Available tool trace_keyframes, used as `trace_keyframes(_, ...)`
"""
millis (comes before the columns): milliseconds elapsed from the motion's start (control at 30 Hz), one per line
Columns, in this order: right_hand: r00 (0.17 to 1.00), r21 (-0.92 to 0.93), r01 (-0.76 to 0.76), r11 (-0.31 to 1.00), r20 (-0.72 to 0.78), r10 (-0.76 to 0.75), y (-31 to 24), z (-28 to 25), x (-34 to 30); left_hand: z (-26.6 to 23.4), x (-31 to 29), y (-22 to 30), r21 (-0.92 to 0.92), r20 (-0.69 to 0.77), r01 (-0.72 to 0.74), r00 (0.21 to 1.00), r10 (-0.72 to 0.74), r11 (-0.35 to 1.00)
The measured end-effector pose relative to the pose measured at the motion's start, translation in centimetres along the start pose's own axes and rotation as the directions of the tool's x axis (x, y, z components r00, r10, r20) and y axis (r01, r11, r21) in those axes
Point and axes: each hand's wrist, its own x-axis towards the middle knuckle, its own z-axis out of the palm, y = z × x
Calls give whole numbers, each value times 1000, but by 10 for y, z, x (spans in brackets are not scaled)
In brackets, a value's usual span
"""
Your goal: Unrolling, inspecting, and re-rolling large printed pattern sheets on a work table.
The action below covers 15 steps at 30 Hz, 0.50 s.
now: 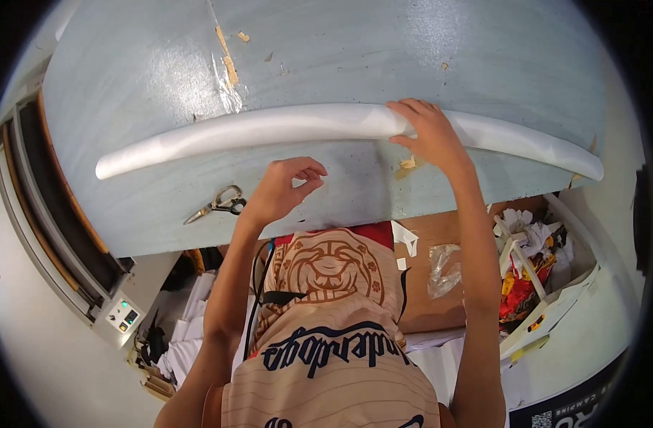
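A long white roll (269, 128), paper or fabric by its look, lies across the blue-grey table (326, 57) from left to right. My right hand (428, 132) is wrapped over it right of the middle, fingers on the far side and thumb on the near side. Short of the roll, over the table's near part, my left hand (287, 189) hovers with loosely curved fingers, a gap to the thumb and nothing held. Scissors (218, 204) with dark and metal handles lie to the left of that hand, their blades pointing left.
A long machine with a small control panel (123, 316) stands at the left of the table. At the lower right, a white-framed bin (554, 285) holds crumpled cloth. A clear plastic bag (444, 269) lies on brown boarding below the table edge. The tabletop has peeled patches (227, 60).
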Motion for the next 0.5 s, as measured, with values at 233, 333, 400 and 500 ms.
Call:
trace_keyframes(233, 992, 10, 96, 995, -88, -95, 18, -19, 33, -7, 2, 10, 12, -30, 30, 999, -30, 999)
trace_keyframes(333, 972, -42, 108, 993, -204, -114, 12, -17, 37, -12, 2, 6, -4, -70, 15, 997, -15, 1000)
trace_keyframes(400, 949, -126, 158, 979, -253, -186, 5, -16, 35, -15, 3, 6, 12, -110, 17, 994, -16, 1000)
trace_keyframes(500, 940, -277, 130, 952, -270, -207, 12, -12, 39, -13, 5, 6, -5, -120, 13, 993, -13, 1000)
